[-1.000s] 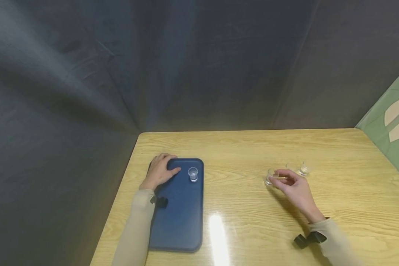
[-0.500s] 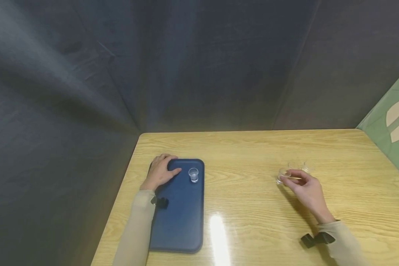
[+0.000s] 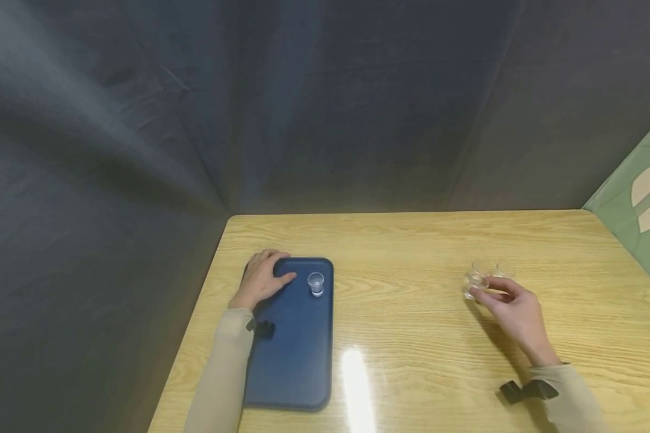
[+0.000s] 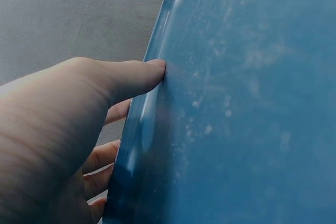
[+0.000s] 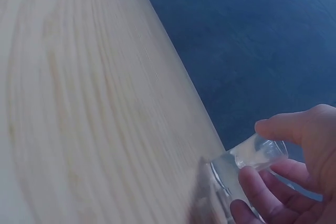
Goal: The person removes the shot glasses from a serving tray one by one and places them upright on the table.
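In the head view my left hand (image 3: pixel 262 279) lies over the far left corner of a dark blue tray (image 3: pixel 287 361). The left wrist view shows its thumb over the tray's rim (image 4: pixel 152 108) and the other fingers along the outside, so it grips the edge. A small clear shot glass (image 3: pixel 316 285) stands on the tray near its far right corner. Further right, my right hand (image 3: pixel 514 310) pinches a second clear shot glass (image 3: pixel 474 285) between thumb and fingers; the right wrist view shows this held glass (image 5: pixel 257 153) upright or nearly so, which is hard to judge.
Two more clear glasses, one left (image 3: pixel 480 267) and one right (image 3: pixel 505 270), stand just behind the held glass. Wooden tabletop (image 3: pixel 395 264) lies between tray and glasses. A dark curtain (image 3: pixel 357 108) hangs behind the table's far edge; a green patterned cloth (image 3: pixel 644 198) is at right.
My right hand has carried its shot glass to the right, up close to the other two glasses. The left hand and the tray stay put.
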`<state>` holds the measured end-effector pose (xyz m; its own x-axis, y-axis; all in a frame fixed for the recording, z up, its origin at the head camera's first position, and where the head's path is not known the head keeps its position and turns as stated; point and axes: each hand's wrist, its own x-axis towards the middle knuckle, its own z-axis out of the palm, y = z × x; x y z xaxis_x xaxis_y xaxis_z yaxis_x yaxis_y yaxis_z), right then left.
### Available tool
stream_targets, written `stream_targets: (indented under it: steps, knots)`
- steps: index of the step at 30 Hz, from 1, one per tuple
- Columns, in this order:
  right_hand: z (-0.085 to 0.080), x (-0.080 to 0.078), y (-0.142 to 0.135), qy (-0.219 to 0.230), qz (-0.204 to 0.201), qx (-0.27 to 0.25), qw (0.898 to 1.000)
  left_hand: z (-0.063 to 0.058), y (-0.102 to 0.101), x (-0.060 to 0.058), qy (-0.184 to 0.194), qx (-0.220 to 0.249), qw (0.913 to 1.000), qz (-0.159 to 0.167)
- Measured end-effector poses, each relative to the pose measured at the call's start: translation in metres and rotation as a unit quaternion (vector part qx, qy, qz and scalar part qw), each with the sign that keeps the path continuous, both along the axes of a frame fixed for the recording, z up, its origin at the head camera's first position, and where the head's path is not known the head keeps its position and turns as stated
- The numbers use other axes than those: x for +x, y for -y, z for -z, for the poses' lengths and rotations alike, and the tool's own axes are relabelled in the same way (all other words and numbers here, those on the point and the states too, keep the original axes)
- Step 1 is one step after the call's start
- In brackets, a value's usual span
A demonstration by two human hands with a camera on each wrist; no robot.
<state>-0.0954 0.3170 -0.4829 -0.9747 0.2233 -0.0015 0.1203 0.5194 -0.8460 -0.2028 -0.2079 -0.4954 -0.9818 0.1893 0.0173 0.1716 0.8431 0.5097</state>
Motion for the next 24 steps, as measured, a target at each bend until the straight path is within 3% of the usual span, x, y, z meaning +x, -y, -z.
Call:
stream_targets:
  steps: [10, 24]
  knots:
    - [-0.001, 0.005, -0.013, 0.005, 0.013, -0.010, 1.000, 0.000, 0.000, 0.001, -0.008, -0.001, 1.0000, 0.001]
    - [-0.002, 0.004, -0.017, -0.017, 0.067, 0.055, 0.996, 0.003, 0.001, -0.003, 0.004, -0.005, 1.0000, -0.001]
